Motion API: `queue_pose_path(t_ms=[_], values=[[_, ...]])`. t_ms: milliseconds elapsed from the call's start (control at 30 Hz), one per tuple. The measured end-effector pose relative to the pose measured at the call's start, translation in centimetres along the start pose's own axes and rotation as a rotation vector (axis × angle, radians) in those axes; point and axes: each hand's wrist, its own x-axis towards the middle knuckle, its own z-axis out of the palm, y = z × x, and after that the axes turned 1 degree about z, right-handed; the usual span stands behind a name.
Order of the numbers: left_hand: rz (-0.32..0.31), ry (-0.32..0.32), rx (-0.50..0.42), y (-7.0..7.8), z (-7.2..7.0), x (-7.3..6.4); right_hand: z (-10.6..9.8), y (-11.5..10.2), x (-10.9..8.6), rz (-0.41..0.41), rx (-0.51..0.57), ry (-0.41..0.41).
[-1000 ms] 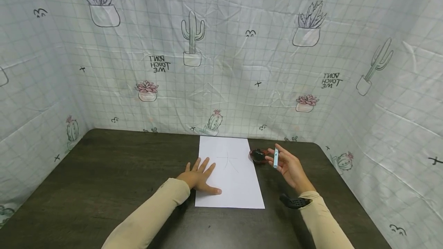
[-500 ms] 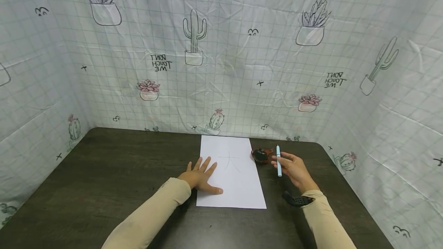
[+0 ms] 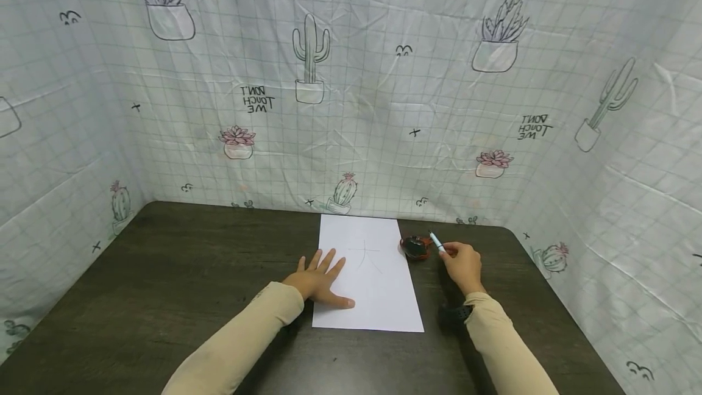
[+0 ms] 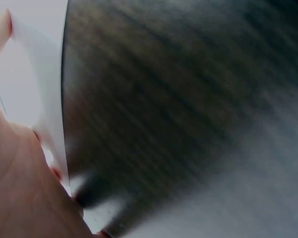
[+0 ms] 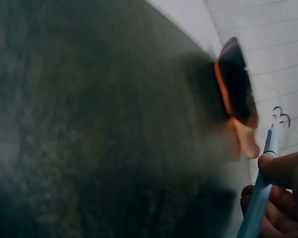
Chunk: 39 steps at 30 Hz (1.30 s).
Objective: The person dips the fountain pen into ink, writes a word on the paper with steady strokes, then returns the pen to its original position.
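A white sheet of paper (image 3: 378, 297) lies lengthwise on the dark table, with a few thin lines drawn on its upper half. My left hand (image 3: 319, 285) rests on the sheet's left side, fingers spread; in the left wrist view its palm (image 4: 25, 183) shows beside the paper's edge. Right of the sheet, my right hand (image 3: 463, 266) pinches a light blue pen (image 3: 437, 241) between thumb and fingers. The pen's point faces away from me and leftward. Near that tip lies a glossy black thing with orange-brown edging (image 5: 238, 84), resembling folded sunglasses.
The dark wood-grain table (image 3: 219, 261) extends to both sides of the paper. A pale grid-patterned cloth (image 3: 373, 96) printed with cacti hangs along the back and both sides. A black watch strap (image 3: 456, 313) is on the right wrist.
My right hand has turned palm down, and its hold on the pen has shifted from loose fingers to a pinch, the point now tilted leftward. The left hand stays on the paper.
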Motion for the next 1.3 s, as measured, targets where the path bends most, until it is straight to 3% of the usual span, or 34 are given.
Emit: queue_pose_path(t_ms=[167,500,600,900,1300], values=[[0.005,0.010,-0.012,-0.1,0.2,0.2,0.4,0.3,0.2,0.005,-0.027,0.023],[-0.010,0.000,0.005,1.9,-1.8,-2.6,0.8,0.2,0.5,0.011,-0.027,0.004],[-0.010,-0.007,0.003,1.7,-1.6,-2.3,0.9,0.3,0.5,0.010,-0.029,0.001],[0.012,0.017,0.005,-0.3,0.5,0.6,1.2,0.3,0.5,0.000,-0.018,0.019],[0.022,0.037,-0.004,0.3,-0.2,-0.7,1.0,-0.1,0.3,-0.006,-0.013,-0.011]])
